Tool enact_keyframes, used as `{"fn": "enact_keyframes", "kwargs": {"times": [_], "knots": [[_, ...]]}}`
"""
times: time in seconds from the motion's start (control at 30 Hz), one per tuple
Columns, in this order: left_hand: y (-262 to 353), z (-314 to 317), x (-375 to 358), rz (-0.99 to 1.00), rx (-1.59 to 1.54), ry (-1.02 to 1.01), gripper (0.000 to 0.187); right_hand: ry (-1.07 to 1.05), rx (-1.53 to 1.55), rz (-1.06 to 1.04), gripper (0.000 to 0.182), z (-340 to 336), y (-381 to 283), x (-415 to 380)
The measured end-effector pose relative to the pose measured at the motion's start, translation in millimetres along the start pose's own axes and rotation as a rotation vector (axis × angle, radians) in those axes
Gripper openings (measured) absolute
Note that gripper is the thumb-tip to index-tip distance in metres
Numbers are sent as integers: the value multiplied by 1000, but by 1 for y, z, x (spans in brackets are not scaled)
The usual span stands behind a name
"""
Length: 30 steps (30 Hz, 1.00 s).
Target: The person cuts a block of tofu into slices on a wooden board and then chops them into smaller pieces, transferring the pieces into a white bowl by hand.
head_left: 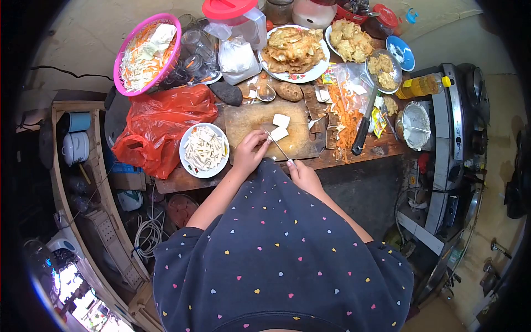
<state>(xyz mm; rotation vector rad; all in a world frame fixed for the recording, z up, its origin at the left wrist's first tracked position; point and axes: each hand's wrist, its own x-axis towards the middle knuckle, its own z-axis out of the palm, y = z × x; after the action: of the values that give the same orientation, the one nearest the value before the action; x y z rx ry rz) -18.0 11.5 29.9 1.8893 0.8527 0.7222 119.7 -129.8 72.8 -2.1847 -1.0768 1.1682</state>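
A wooden cutting board point(251, 118) lies at the table's near edge, with two white tofu blocks point(281, 120) on it. My right hand point(303, 175) is closed round the handle of a small knife point(280, 146), whose blade slants up and left over the board. My left hand point(252, 148) is by the blade's tip, left of the nearer block, its fingers bent together; what they hold, if anything, is too small to make out. Left of that hand stands a white bowl point(186, 167) of thin, pale strips point(204, 148).
A red plastic bag point(166, 119) and a pink basket point(119, 62) of shredded vegetables are on the left. Behind the board are a dark stone point(226, 93) and a plate of fried fritters point(293, 50). A larger black-handled knife point(362, 133) lies right, among carrot shreds point(345, 124).
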Motion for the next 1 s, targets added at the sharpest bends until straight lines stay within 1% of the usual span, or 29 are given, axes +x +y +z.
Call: {"fn": "enact_keyframes", "kwargs": {"times": [0.13, 0.33, 0.43, 0.53, 1.0], "knots": [[-4, -2, -1, 53, 55, -4, 15, -2, -18, 7, 41, -1, -2, 0], [-7, -1, -1, 65, 59, 31, 13, 12, -55, -7, 42, -2, -2, 1], [-6, -3, -1, 81, 70, 20, 15, 7, -80, -4, 42, -3, -2, 1], [-5, -3, -1, 62, 58, 32, 12, 1, -110, 3, 42, -4, -2, 2], [-4, -3, -1, 81, 47, 29, 11, -26, -216, -31, 42, -3, -2, 5]]}}
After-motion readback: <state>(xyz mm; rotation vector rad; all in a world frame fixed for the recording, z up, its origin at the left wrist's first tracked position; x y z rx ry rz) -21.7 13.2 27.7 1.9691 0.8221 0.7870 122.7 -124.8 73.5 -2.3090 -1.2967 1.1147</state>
